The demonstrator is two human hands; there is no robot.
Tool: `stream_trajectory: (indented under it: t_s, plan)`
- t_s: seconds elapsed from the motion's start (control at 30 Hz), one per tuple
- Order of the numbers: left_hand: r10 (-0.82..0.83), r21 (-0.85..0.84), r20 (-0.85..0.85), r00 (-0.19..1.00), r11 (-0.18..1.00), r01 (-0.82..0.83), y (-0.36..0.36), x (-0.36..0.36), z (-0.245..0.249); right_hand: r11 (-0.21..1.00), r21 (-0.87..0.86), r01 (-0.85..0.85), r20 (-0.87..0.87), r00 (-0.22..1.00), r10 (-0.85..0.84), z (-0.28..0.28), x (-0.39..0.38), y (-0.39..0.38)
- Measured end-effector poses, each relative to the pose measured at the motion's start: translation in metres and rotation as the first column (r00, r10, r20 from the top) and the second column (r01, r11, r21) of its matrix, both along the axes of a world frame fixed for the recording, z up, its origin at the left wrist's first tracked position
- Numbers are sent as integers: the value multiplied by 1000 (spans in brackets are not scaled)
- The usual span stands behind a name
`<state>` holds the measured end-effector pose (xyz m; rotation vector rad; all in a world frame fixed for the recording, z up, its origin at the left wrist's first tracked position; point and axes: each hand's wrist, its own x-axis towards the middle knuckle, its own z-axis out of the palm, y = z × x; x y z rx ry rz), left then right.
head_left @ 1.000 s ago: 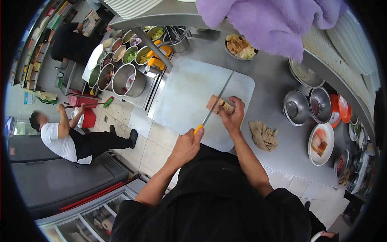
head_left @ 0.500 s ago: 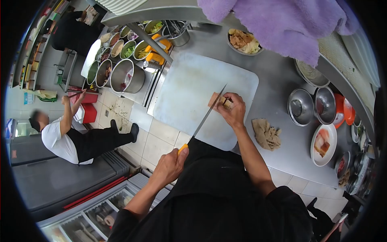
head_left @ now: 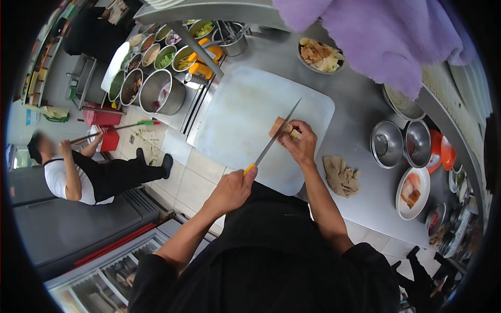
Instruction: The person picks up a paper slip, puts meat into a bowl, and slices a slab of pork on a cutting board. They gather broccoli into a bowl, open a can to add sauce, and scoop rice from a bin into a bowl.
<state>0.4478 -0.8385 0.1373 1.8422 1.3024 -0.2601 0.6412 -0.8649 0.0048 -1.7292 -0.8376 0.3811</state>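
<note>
My left hand is closed around the yellow handle of a long kitchen knife. Its blade slants up to the right, across a small block of meat with a brown surface. On the right of the blade, my right hand grips the meat, fingers curled over its pale, layered end close to the steel. The block rests on a large white cutting board, near its right side. A crumpled tan cloth lies on the counter beside my right forearm.
Metal bowls and an oval dish holding meat stand right. A bowl of food sits behind the board; several ingredient pots are at the left. A person holds a long-handled tool. A purple towel hangs overhead.
The knife and my left hand have moved up and right, bringing the blade further across the meat. My right hand stays on the block. At left, the other person's long-handled tool has swung outward.
</note>
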Motion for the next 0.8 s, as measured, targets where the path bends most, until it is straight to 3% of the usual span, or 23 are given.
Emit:
stream_trajectory:
  t_s: [0.13,0.2,0.27,0.37,0.47,0.57,0.63,0.67,0.73,0.8]
  plan:
    - [19,-118,24,1000,993,-16,15,22,-7,1000,24,-13,-32,999,14,3,-4,-1]
    - [7,-92,32,999,996,-4,13,15,-4,998,-64,10,-121,992,-17,8,-2,0]
    - [-19,-64,39,999,998,22,11,7,5,999,-42,-10,-64,998,8,-5,-1,-1]
    - [-46,-61,-81,996,997,41,-2,-19,22,998,-41,-53,-14,999,52,-11,1,-4]
    - [-63,2,-76,995,998,64,-5,-28,15,996,-56,-67,-12,998,66,-3,3,-4]
    - [-63,41,32,997,997,62,5,-6,-11,995,-85,-58,-9,998,57,1,2,-3]
    - [7,-139,19,1000,990,-4,17,22,-22,993,-102,-58,2,998,58,2,3,-4]
    - [14,-139,27,1000,990,-10,14,27,-32,993,-106,-53,-27,998,50,2,1,-4]
    - [11,43,72,997,999,-14,14,34,-49,993,-105,-54,-49,998,49,1,3,-1]
    - [20,26,66,998,999,-22,8,21,-40,993,-94,-71,-44,997,67,-1,4,-3]
